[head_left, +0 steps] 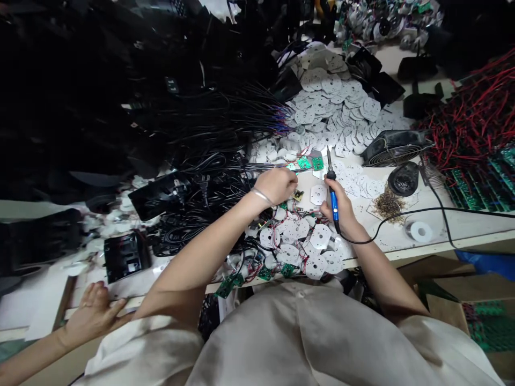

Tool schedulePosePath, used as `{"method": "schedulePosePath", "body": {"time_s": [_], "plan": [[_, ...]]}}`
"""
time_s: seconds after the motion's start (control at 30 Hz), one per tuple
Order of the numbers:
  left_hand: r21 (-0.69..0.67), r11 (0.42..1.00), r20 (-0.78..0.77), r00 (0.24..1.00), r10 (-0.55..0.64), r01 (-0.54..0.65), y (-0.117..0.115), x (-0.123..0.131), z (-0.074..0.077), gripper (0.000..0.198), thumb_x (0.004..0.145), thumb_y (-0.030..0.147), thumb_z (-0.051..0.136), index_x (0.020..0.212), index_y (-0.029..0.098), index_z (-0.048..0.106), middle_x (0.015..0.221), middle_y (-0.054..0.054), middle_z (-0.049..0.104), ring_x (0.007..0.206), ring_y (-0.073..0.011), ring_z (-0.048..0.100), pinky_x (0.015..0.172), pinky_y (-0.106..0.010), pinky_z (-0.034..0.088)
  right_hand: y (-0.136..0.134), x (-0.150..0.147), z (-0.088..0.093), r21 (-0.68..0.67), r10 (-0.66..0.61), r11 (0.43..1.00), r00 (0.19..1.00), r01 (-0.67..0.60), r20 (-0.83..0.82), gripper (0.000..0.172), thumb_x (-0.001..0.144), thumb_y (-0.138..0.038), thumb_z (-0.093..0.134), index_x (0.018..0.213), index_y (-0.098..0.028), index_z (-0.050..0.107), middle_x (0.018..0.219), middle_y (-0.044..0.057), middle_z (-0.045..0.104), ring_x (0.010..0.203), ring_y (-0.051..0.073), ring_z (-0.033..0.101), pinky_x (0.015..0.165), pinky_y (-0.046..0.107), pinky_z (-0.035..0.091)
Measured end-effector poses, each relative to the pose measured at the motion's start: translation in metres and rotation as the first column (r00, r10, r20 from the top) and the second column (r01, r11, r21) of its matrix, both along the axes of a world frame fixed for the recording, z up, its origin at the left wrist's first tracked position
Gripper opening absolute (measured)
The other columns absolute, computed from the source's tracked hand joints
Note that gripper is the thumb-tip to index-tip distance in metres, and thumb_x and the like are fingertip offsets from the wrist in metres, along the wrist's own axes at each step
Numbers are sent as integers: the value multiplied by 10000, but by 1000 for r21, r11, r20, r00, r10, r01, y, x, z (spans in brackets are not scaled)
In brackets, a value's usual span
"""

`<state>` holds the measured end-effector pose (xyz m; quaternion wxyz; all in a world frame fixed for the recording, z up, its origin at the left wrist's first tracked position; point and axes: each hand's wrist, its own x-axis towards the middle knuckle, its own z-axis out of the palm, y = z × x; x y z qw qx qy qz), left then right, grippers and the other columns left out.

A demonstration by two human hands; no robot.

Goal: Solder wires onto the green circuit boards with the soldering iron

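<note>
A blue-handled soldering iron (pixel 333 206) is angling up from the right hand (pixel 337 210) near frame centre, its thin tip pointing away, while the left hand (pixel 276 185) is gripping a green circuit board (pixel 293 167), with a white disc-shaped board (pixel 317 194) lying between them.

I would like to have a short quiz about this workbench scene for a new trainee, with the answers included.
1. Which of the person's hands holds the blue-handled soldering iron?
2. True or false: a metal bangle is on the person's left wrist.
3. The heap of wires at the far right of the bench is mostly which colour?
A. red
B. yellow
C. white

Key:
1. The right hand
2. True
3. A
</note>
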<state>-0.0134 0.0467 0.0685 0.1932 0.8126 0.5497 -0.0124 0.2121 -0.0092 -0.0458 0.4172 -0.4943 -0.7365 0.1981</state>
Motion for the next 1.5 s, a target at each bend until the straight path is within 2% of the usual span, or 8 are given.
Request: {"method": "schedulePosePath", "body": {"time_s": [0.1, 0.3, 0.43, 0.67, 0.87, 1.1, 1.3, 1.5], "plan": [[-72, 997, -196, 980, -19, 5, 2, 15, -11, 351, 959, 272, 435, 1050, 152, 752, 1113, -140, 732, 1035, -281, 685, 844, -373, 521, -7, -3, 0, 56, -63, 996, 997, 65, -35, 559, 834, -166, 527, 1371, -309, 469, 1265, 77, 638, 1051, 225, 705, 933, 429, 603], [-227, 935, -131, 943, -306, 272, -15, 6, -17, 382, 981, 357, 424, 1155, 212, 731, 1168, -89, 736, 1070, -245, 668, 885, -338, 489, -14, -13, 3, 69, -14, 998, 995, 7, 102, 465, 870, -196, 487, 1322, -307, 482, 1283, 59, 650, 972, 206, 736, 736, 314, 615], [-245, 952, -118, 969, -217, 184, -5, 2, -18, 437, 977, 399, 436, 1293, 194, 657, 1100, -102, 755, 942, -244, 697, 810, -338, 499, -15, -16, 3, 26, -8, 1000, 989, 4, 145, 436, 891, -218, 478, 1322, -281, 482, 1301, 74, 638, 927, 199, 741, 693, 292, 604], [67, 995, -84, 994, -71, 76, 32, 46, -21, 335, 943, 254, 485, 1166, 115, 692, 1180, -172, 686, 1131, -292, 626, 967, -405, 480, -16, -15, 0, -46, -6, 999, 997, 10, 76, 473, 889, -229, 517, 1356, -273, 452, 1357, 112, 586, 931, 202, 730, 667, 302, 618], [-48, 998, -75, 997, 31, -34, 35, 69, -31, 539, 956, 412, 529, 1413, 127, 501, 1124, -142, 719, 1049, -278, 670, 894, -369, 497, -16, -14, 1, 8, -51, 999, 994, 50, 96, 506, 888, -213, 515, 1377, -289, 409, 1338, 115, 582, 913, 201, 712, 676, 324, 613], [-200, 977, -153, 982, -107, 76, 9, 50, -26, 505, 976, 598, 425, 1097, 197, 707, 1056, -100, 742, 960, -274, 695, 774, -348, 490, -16, -9, -3, -15, -161, 986, 979, 165, 127, 471, 898, -172, 478, 1353, -284, 432, 1246, 90, 571, 946, 207, 698, 704, 325, 603], [-153, 912, -181, 896, -405, 381, -2, 54, -20, 301, 941, 349, 515, 1044, 154, 721, 1063, -121, 737, 1091, -283, 649, 945, -393, 462, -12, -6, -3, -70, -181, 979, 975, 191, 130, 388, 921, -236, 494, 1309, -241, 500, 1255, 116, 573, 952, 212, 694, 743, 333, 606], [-298, 925, 64, 972, -227, 235, -1, 53, -28, 495, 745, 177, 654, 1238, 161, 616, 1039, -62, 743, 910, -207, 684, 778, -292, 505, -10, -4, -7, -52, -166, 984, 983, 170, 84, 399, 930, -240, 510, 1328, -258, 522, 1268, 108, 578, 947, 201, 694, 787, 335, 607]]}}
